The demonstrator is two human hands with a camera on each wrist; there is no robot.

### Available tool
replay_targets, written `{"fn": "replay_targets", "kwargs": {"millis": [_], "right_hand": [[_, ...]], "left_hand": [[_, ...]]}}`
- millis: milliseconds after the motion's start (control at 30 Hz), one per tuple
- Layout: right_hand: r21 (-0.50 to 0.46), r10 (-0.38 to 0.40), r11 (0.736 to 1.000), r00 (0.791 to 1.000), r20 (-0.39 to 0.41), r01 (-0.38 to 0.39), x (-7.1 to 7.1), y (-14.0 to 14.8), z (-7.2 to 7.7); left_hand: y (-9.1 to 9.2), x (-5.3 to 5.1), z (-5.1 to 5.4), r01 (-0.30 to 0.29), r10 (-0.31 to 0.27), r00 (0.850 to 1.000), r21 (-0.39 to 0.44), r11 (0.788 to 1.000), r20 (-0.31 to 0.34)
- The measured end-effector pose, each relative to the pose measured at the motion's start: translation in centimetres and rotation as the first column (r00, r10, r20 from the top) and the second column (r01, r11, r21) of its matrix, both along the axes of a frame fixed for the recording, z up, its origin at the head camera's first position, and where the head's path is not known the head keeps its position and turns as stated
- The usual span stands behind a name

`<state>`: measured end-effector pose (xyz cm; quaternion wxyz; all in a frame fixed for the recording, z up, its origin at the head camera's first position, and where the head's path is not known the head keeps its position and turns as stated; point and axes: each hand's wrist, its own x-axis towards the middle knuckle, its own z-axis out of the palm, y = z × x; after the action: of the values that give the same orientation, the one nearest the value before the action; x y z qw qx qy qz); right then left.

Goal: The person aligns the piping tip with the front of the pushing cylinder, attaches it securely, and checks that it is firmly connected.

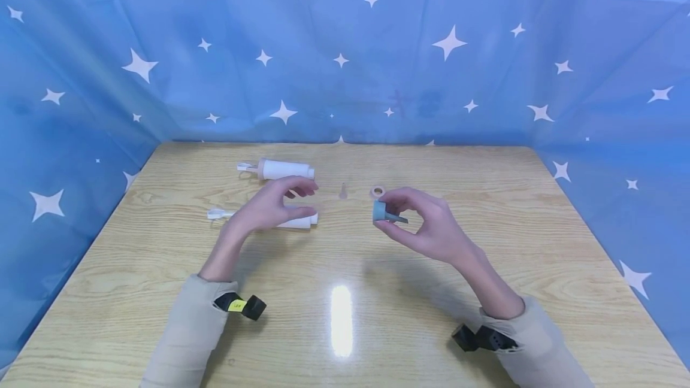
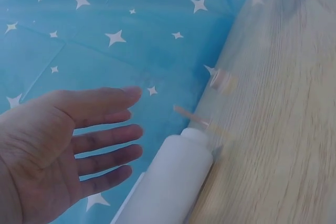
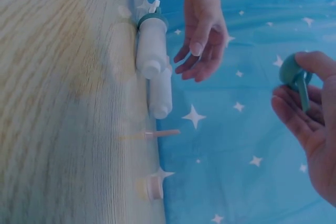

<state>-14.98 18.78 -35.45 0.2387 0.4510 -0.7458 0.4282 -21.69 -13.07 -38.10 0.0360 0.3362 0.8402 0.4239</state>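
A person's right hand (image 1: 428, 226) pinches a small teal round cap with a thin prong (image 1: 380, 211) above a wood-grain table (image 1: 269, 328). The left hand (image 1: 275, 205), fingers wide apart, hovers over a white cylindrical bottle (image 1: 296, 224) lying on its side; a pink-collared white bottle (image 1: 286, 170) (also lying down) sits beyond, near a pale pink ring (image 1: 372, 192).

Counted: 2 white bottles (image 1: 286, 170) (image 1: 297, 223) at left, 1 pinkish upright piece (image 1: 343, 192), 1 pinkish ring (image 3: 155, 188), 1 teal cap (image 1: 380, 211), 2 hands (image 1: 268, 203) (image 1: 435, 229), 1 counter (image 1: 296, 274).
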Motion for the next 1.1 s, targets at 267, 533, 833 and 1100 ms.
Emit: {"fn": "replay_targets", "kwargs": {"millis": [267, 533, 833, 1100], "right_hand": [[0.005, -0.006, 1.0, 1.0, 0.013, 0.006, 0.0, 0.1, -0.1], [0.005, -0.008, 1.0, 1.0, 0.014, 0.008, 0.1, 0.1, -0.1], [0.008, 0.007, 1.0, 1.0, 0.005, -0.007, 0.1, -0.1, 0.0], [0.012, 0.0, 1.0, 1.0, 0.009, 0.0, 0.0, 0.0, -0.1]], "left_hand": [[-0.8, -0.7, -0.3, -0.012, 0.013, 1.0, -0.028, 1.0, 0.018], [-1.6, -1.0, -0.6, -0.006, 0.009, 0.999, -0.088, 0.996, 0.042], [-2.3, -1.0, -0.8, 0.003, 0.008, 0.997, -0.133, 0.991, 0.082], [-2.8, -1.0, -1.0, -0.018, 0.036, 0.995, -0.192, 0.981, 0.094]]}}
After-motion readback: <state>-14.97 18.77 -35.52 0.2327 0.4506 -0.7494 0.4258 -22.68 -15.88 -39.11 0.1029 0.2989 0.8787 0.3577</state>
